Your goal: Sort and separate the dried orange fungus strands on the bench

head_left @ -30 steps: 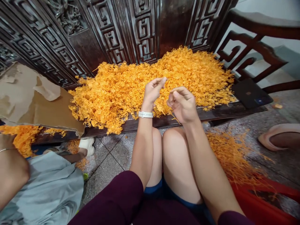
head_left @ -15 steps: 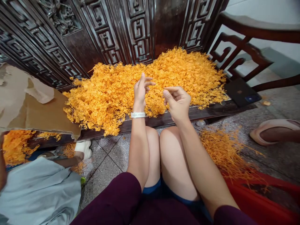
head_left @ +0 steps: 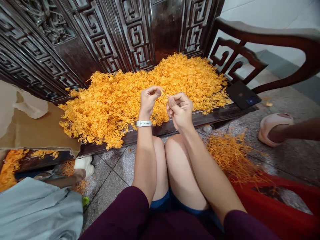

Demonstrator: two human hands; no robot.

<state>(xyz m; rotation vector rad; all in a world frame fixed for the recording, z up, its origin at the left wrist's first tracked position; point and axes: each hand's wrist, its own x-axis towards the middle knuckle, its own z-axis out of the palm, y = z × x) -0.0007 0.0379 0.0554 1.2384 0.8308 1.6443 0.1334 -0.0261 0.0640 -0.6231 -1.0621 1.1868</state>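
Note:
A long heap of orange-yellow plastic flower pieces (head_left: 100, 103) lies on the dark wooden bench (head_left: 142, 135). In front of it, my left hand (head_left: 149, 99), with a pale watch band on the wrist, has its thumb and fingers pinched on a thin orange piece (head_left: 163, 93). Close on the right, my right hand (head_left: 180, 109) pinches the same small piece or one touching it; which of the two I cannot tell. Both hands are held above the bench's front edge, with a small gap between them.
Cardboard (head_left: 45, 128) covers the bench's left part. A dark phone (head_left: 243, 95) lies at the right end by the armrest. Orange stems (head_left: 230, 155) pile over a red plastic stool or container (head_left: 262, 206). Other people's feet and grey clothing (head_left: 47, 206) are at both sides.
My left fingers have closed from a spread pose into a pinch, and my hands have come closer together. The whole view has shifted slightly.

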